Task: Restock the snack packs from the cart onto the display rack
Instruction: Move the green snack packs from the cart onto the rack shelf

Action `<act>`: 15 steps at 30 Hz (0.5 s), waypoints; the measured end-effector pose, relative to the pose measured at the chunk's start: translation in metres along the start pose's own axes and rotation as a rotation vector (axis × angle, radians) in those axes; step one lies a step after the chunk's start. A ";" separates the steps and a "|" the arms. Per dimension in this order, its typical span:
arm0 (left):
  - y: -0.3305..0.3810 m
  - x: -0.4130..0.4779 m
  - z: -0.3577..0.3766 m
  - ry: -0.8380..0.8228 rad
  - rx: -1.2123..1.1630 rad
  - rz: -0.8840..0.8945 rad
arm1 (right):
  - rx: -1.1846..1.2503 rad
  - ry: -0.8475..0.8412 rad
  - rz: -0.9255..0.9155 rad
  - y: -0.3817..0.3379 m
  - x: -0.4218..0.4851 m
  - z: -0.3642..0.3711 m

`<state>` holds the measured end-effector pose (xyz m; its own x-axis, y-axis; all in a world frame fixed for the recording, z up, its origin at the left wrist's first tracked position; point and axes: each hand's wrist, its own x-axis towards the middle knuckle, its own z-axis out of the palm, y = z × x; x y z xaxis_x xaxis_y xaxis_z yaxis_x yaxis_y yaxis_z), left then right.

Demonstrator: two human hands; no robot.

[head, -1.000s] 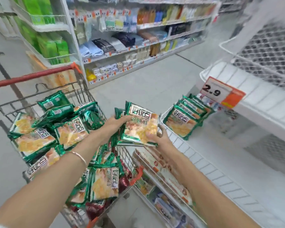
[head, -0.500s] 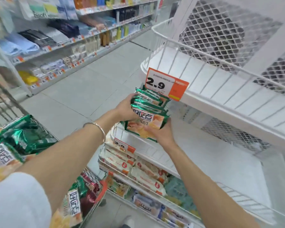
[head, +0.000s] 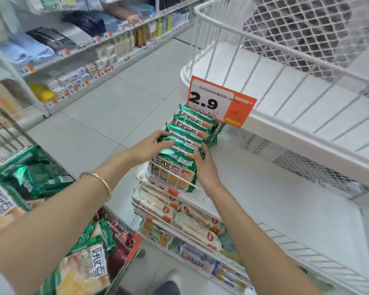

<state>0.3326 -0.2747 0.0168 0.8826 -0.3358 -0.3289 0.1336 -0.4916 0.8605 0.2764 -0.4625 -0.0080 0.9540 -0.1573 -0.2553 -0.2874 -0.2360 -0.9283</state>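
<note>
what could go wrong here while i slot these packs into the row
The green packs stand on edge at the end of the shelf, held between the left hand and right hand; once released they may tip over. The price tag hangs just above the row's far end and could get knocked. The cart is heaped high, so a pack might slide out.
</note>
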 end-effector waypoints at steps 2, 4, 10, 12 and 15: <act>-0.013 0.001 0.009 0.041 0.174 0.082 | -0.037 0.103 -0.041 0.005 -0.005 0.009; -0.027 0.002 0.010 0.092 0.360 0.119 | -0.093 0.165 -0.043 0.001 -0.006 0.019; -0.027 -0.009 0.012 0.282 0.878 0.298 | -0.206 -0.004 -0.196 -0.001 -0.011 0.001; -0.033 -0.014 0.017 0.244 1.036 0.428 | -0.471 0.087 -0.373 0.008 -0.017 -0.012; -0.049 -0.015 0.013 0.171 1.105 0.490 | -1.061 -0.165 -0.616 0.024 -0.020 -0.017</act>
<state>0.3071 -0.2562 -0.0250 0.7909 -0.6085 0.0651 -0.6118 -0.7890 0.0573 0.2488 -0.4816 -0.0203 0.9318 0.3602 0.0441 0.3595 -0.8997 -0.2476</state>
